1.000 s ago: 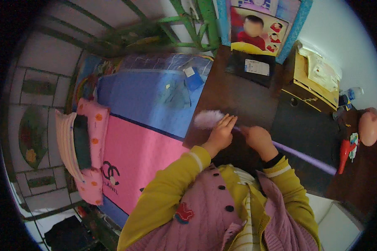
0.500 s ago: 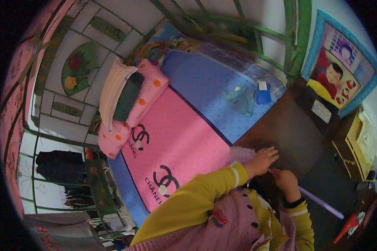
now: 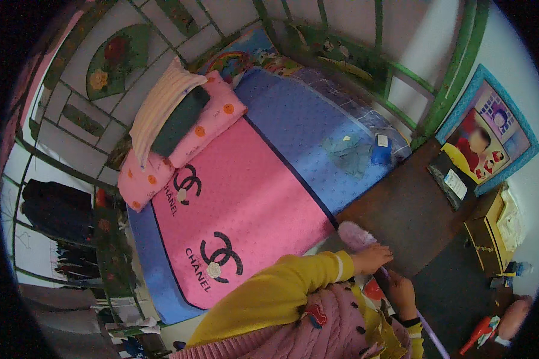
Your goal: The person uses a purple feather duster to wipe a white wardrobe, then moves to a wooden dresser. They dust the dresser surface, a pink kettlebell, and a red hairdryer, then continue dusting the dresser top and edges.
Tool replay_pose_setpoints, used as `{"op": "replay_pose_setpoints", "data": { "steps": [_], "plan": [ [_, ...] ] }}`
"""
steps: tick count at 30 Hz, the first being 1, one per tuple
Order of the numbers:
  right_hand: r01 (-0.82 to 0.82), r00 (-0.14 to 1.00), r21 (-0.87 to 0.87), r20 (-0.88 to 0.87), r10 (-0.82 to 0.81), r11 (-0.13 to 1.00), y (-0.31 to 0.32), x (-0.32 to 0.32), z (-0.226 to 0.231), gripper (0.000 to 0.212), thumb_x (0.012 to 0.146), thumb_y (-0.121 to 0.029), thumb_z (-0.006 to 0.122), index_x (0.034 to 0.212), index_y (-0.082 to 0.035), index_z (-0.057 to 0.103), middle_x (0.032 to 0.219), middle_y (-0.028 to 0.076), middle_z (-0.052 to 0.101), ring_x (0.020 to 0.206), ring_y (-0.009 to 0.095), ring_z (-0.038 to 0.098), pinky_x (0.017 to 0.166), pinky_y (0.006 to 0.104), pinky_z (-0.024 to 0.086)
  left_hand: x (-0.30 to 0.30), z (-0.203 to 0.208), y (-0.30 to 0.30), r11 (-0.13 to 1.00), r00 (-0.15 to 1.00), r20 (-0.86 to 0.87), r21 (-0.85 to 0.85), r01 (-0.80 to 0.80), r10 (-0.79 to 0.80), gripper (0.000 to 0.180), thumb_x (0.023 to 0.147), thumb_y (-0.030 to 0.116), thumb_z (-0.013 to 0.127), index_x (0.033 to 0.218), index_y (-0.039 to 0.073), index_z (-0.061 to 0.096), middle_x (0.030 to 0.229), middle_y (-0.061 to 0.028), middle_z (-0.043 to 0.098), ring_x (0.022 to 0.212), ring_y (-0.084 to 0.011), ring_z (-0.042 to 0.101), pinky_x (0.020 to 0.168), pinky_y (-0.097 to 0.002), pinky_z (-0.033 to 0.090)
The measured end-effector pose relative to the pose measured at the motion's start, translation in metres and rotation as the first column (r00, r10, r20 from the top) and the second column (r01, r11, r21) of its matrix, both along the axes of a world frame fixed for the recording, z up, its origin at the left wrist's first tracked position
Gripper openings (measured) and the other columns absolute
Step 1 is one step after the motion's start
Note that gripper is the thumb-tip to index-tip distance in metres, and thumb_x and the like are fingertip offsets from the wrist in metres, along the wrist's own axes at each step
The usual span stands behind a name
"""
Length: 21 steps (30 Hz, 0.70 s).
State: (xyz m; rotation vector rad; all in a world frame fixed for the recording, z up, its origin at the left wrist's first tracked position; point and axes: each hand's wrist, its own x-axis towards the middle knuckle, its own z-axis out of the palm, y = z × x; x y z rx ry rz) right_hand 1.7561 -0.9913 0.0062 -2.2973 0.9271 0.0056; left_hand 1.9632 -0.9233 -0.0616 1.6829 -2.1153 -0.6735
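Note:
A lilac duster with a fluffy head (image 3: pixel 356 234) and a long purple handle (image 3: pixel 431 336) slants in front of my body, its head beside the bed's near right corner. My right hand (image 3: pixel 402 294) is wrapped round the handle. Higher up, my left hand (image 3: pixel 372 258) is closed at the lower end of the fluff; its fingers partly hide the join with the handle. The bed (image 3: pixel 269 197) carries a pink and blue cover with black lettering and emblems.
Pink pillows (image 3: pixel 212 128) and a striped cushion (image 3: pixel 164 110) lie at the bed's left end. A sheer teal cloth (image 3: pixel 347 154) and blue packet (image 3: pixel 381 149) rest on its far right. A blue-framed picture (image 3: pixel 491 128), yellow cabinet (image 3: pixel 488 230) and dark brown surface (image 3: pixel 389 206) are on the right.
The view has shifted. Both hands now appear lower, and the duster's handle points more steeply down. More of the fluffy head shows above my left hand, whose fingers look less spread.

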Motion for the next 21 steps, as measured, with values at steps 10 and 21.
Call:
{"op": "replay_pose_setpoints", "data": {
  "steps": [10, 21],
  "plan": [
    [0.336, 0.94, 0.029, -0.064, -0.334, 0.941, 0.06, -0.052, 0.0, 0.029, 0.092, -0.011, 0.057, 0.119, -0.006, 0.067, 0.101, 0.023, 0.068, 0.091, 0.041, 0.067, 0.074, 0.0431, 0.053, -0.018, 0.017, 0.045, 0.995, 0.992, -0.082, -0.012, 0.098, -0.099, 0.054, 0.08, 0.007, 0.063, 0.133, 0.005, 0.056, 0.145, -0.0159, 0.047, 0.139, -0.0342, 0.039, 0.114, -0.0471, 0.032],
    [0.5, 0.866, 0.019, 0.007, -0.5, 0.866, 0.115, -0.098, -0.005, 0.027, 0.095, -0.015, 0.058, 0.118, -0.006, 0.068, 0.104, 0.024, 0.069, 0.094, 0.038, 0.068, 0.081, 0.0409, 0.052, -0.046, 0.034, 0.062, 0.977, 0.976, -0.06, -0.036, 0.209, -0.211, 0.058, 0.082, 0.01, 0.062, 0.138, 0.007, 0.051, 0.151, -0.0158, 0.04, 0.143, -0.0345, 0.034, 0.115, -0.0494, 0.03]
  ]
}}
